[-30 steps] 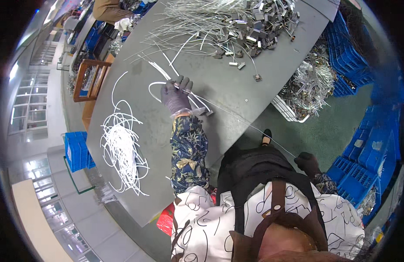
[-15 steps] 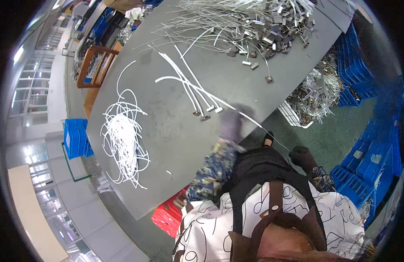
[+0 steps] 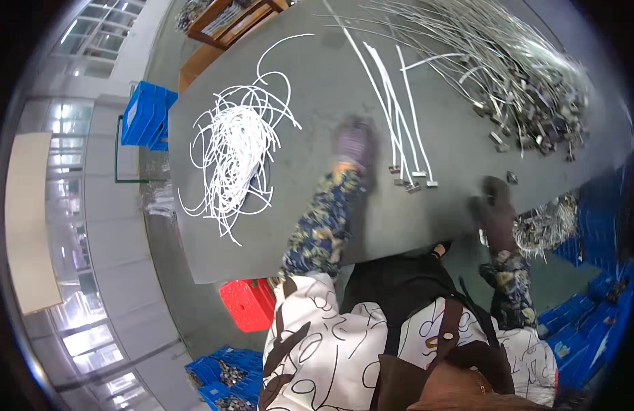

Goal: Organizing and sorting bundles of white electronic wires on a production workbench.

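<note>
My left hand [image 3: 354,142], in a purplish-grey glove, is over the grey table between a tangle of white tubing [image 3: 238,151] and several white-sleeved cables [image 3: 391,109]. It is blurred, and I cannot make out its fingers. The cables lie side by side, their small connectors [image 3: 414,186] toward me. At the table's near right edge is my right hand [image 3: 495,212] in a dark brown glove, smeared by motion. A loose connector [image 3: 512,177] lies just beyond it. Whether either hand holds anything does not show.
A large heap of thin cables with metal connectors [image 3: 536,109] covers the table's far right. Below the right edge stands a container of cables [image 3: 546,229], with blue crates [image 3: 584,329] nearby. A red stool [image 3: 247,305] is under the near left edge.
The view has turned. The cable stretched between my hands is no longer there. My left hand has moved away from the table edge; my right has come up from beside my lap.
</note>
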### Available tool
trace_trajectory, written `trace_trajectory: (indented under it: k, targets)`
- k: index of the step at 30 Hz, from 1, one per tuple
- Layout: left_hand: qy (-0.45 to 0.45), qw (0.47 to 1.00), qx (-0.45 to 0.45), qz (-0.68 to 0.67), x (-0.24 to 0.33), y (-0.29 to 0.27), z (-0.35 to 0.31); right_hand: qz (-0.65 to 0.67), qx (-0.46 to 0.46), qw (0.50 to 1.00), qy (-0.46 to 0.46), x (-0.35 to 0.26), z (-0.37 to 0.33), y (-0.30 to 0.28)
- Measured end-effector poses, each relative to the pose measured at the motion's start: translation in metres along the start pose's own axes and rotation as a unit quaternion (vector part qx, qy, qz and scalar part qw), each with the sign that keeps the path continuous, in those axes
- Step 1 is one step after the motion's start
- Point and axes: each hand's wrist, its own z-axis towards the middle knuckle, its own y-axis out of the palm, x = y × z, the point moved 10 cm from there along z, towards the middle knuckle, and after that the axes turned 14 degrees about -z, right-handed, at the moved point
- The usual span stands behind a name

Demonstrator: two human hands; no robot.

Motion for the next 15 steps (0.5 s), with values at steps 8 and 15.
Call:
trace_trajectory:
  k: [8, 15]
  targets:
    - [-0.462, 0.883, -0.073, 0.022, -0.212, -0.021, -0.012, -0.115, 0.172, 0.954, 0.215, 0.106, 0.044, -0.025]
    - [-0.378, 0.612, 0.023, -0.694, -0.099, 0.073, -0.041, 0.162, 0.15, 0.95, 0.219, 0.151, 0.027, -0.003]
